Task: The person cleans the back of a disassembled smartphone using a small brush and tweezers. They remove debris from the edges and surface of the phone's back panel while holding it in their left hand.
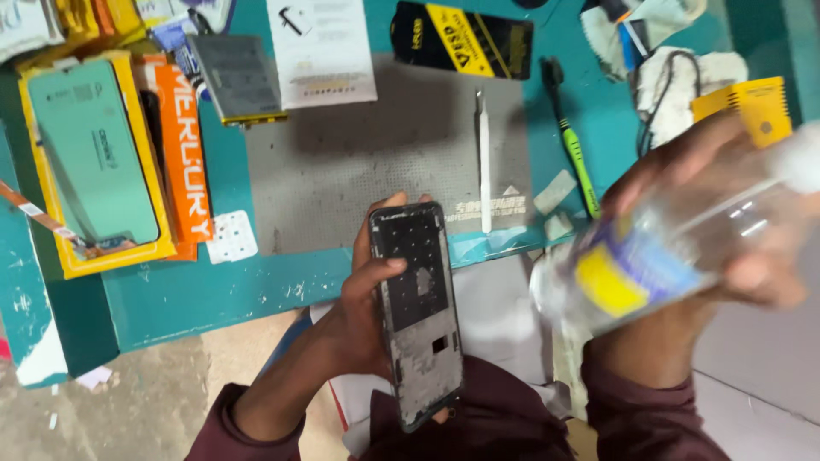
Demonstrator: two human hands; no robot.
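My left hand [363,316] grips a phone frame [417,312] without its screen, inner side up, dark with grey patches, held just in front of the table's edge. My right hand [726,213] holds a clear plastic bottle [658,256] with a blue and yellow label, tilted on its side and blurred by motion, to the right of the phone frame. A white cap or wad shows at the bottle's far right end.
A grey work mat [401,145] lies on the teal table [171,290] with white tweezers [484,162] on it. A green-handled brush [574,145], a phone battery [237,78], a yellow scraper [752,107], boxed screen parts [94,162] and cloths surround it.
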